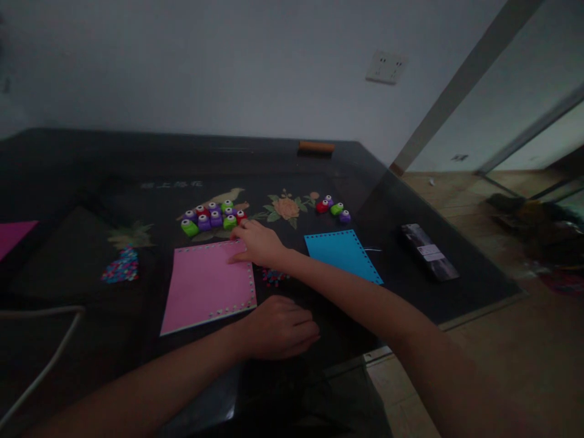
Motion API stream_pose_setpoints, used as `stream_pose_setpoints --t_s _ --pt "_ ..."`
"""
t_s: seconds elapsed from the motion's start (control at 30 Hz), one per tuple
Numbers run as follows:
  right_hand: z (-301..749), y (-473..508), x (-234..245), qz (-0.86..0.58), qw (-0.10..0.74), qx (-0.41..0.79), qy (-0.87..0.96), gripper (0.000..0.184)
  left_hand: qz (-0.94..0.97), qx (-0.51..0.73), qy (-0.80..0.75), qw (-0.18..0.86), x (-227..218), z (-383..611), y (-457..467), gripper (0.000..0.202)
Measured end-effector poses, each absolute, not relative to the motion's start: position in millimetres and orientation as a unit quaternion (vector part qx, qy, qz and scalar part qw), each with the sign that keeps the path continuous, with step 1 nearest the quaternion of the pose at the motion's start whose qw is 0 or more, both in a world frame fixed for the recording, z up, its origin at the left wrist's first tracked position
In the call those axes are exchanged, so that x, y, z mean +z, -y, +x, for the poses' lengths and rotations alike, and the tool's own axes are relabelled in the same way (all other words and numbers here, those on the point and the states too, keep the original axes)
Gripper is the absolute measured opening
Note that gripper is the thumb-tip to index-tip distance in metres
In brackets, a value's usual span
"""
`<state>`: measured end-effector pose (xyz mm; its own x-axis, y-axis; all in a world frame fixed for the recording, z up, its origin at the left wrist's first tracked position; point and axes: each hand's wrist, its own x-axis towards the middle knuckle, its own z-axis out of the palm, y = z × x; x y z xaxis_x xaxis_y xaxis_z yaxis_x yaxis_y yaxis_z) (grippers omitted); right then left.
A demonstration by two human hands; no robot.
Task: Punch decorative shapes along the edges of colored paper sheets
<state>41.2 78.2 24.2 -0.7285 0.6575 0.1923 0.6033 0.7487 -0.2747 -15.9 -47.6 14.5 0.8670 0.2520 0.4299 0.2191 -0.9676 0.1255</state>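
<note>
My right hand (259, 242) reaches across the top right corner of a pink sheet (207, 283) with punched holes along its edges. Its thumb is spread from the fingers over the paper, and I see nothing between them. The fingertips are beside a red craft punch (241, 215), partly hidden by the hand; touch cannot be made out. My left hand (280, 328) rests with fingers curled in below the sheet's lower right corner, and nothing shows in it. Green, purple and red craft punches (215, 219) stand in a cluster above the sheet. Right of my forearm lies a blue sheet (342, 252) with punched edges.
Colourful paper bits lie in a left pile (122, 266) and a second pile (274, 278) by my right wrist. Several more punches (337, 208) stand back right. A dark box (429, 252), a brown roll (316, 147) and a white cable (55, 359) are on the dark table (114, 164).
</note>
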Motion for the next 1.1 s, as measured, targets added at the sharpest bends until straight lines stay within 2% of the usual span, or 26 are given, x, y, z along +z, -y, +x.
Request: stream_pose_setpoints --t_s 0.37,0.57,0.77,0.97,1.1 --pt "37 -79 23 -0.375 0.164 0.200 0.890 0.042 0.962 0.240 -0.123 0.053 13 -15 46 0.022" --pt "35 -84 21 -0.390 0.213 0.276 0.852 0.018 0.959 0.248 -0.123 0.051 13 -16 46 0.022" --pt "37 -87 17 -0.395 0.263 0.309 0.824 0.023 0.958 0.252 -0.125 0.054 11 -15 46 0.020" --pt "41 -90 20 -0.378 0.293 0.358 0.802 0.016 0.955 0.258 -0.133 0.058 12 -15 45 0.019" --pt "45 -87 27 -0.361 0.321 0.365 0.796 0.018 0.955 0.254 -0.137 0.073 13 -16 43 0.018"
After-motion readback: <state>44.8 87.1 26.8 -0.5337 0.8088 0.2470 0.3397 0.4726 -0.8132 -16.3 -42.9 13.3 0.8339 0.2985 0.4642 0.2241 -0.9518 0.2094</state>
